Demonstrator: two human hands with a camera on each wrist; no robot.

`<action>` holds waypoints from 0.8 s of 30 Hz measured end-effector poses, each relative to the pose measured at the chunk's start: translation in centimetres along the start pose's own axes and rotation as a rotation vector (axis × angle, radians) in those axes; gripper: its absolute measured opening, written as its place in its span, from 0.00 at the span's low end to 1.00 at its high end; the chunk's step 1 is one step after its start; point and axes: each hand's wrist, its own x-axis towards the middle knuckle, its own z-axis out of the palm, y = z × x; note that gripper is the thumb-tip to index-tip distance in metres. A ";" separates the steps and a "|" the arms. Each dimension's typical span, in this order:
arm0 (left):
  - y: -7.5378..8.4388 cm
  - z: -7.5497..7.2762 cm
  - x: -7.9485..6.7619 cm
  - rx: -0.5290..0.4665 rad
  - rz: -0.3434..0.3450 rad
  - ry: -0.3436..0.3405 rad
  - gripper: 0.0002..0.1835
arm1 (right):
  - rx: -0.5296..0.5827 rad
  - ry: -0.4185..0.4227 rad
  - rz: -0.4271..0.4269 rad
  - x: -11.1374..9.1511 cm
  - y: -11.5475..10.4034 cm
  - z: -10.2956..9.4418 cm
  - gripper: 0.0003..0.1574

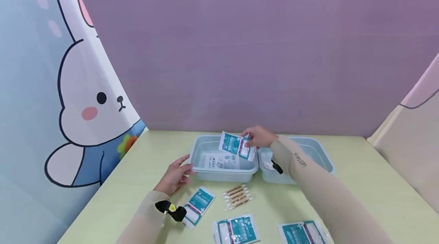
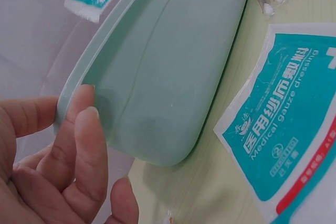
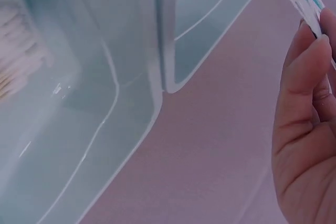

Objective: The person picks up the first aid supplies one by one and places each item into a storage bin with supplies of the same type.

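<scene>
My left hand [image 1: 174,177] holds the near-left corner of a light blue plastic bin [image 1: 224,176], with thumb and fingers at the rim [image 2: 79,72]. Over that bin, my right hand [image 1: 262,137] pinches a teal-and-white gauze dressing packet [image 1: 230,143] by its right end, tilted. A white printed packet [image 1: 222,161] lies on the bin's floor. Below my left wrist, another gauze dressing packet [image 1: 199,203] lies on the table; its printed front fills the right of the left wrist view.
A second blue bin [image 1: 317,152] stands right beside the first, partly behind my right forearm, with white-tipped swabs [image 3: 21,51] inside. Several cotton swabs [image 1: 237,197] in clear wrapping lie before the bins. Two more gauze packets [image 1: 244,229] lie at the table's front. A purple curtain [image 1: 240,65] hangs behind.
</scene>
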 end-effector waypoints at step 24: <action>0.0 0.2 -0.2 -0.022 0.001 0.001 0.28 | -0.088 -0.014 0.213 6.6 -0.9 3.6 0.20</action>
